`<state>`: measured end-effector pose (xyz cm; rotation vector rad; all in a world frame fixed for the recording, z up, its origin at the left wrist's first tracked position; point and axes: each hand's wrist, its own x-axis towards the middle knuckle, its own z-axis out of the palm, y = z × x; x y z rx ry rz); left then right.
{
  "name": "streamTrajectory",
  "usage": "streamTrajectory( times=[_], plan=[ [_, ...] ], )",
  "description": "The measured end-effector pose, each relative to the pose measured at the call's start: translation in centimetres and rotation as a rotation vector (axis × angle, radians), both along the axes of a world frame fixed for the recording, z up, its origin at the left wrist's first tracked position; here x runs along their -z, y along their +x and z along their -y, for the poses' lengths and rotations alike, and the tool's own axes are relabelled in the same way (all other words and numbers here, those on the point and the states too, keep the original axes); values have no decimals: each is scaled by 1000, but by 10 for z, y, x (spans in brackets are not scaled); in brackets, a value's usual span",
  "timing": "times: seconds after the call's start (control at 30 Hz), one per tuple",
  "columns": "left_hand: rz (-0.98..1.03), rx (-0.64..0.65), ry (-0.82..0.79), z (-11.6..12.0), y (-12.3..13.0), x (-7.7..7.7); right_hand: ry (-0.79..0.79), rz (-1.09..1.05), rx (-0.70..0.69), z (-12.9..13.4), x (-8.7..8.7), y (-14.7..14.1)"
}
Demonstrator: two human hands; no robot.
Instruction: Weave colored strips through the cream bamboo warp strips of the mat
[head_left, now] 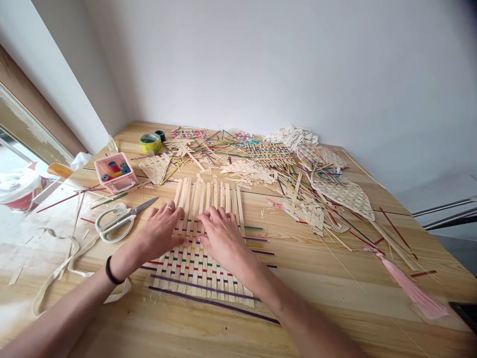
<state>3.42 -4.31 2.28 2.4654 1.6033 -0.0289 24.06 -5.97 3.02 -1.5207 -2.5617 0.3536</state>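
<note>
A woven mat (201, 268) of pale flat strips, crossed by thin purple, red, green and yellow strips, lies on the wooden table. My left hand (164, 228) rests on its left part, fingers bent and spread on the strips, thumb pointing inward. On the middle of the mat lies my right hand (221, 236), its fingers somewhat apart and its thumb near the left thumb. Both hands touch the weave. Pale strip ends (204, 194) reach beyond the fingertips. A dark purple strip (216, 303) runs along the mat's near edge.
White-handled scissors (117, 223) and a pink box of thread spools (116, 171) are at the left. Yellow tape (150, 143) stands behind. Loose strips and woven pieces (270, 154) cover the back and right, near a leaf-shaped weave (345, 196) and a pink tassel (410, 286).
</note>
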Motion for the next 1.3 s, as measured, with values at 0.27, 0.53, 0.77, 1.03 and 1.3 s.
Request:
streamTrajectory(
  times=[0.27, 0.53, 0.77, 1.03, 1.3],
  plan=[
    [142, 56, -19, -3, -14, -12, 78, -172, 121, 6, 4, 83],
    [237, 84, -78, -7, -25, -7, 77, -298, 125, 5, 40, 137],
    [259, 6, -44, -5, -25, 0, 89, -341, 130, 9, 45, 134],
    [183, -27, 32, -2, -19, 1, 124, -291, 176, 15, 45, 123],
    [165, -52, 19, -1, -18, 2, 88, -307, 175, 15, 44, 115]
  ],
)
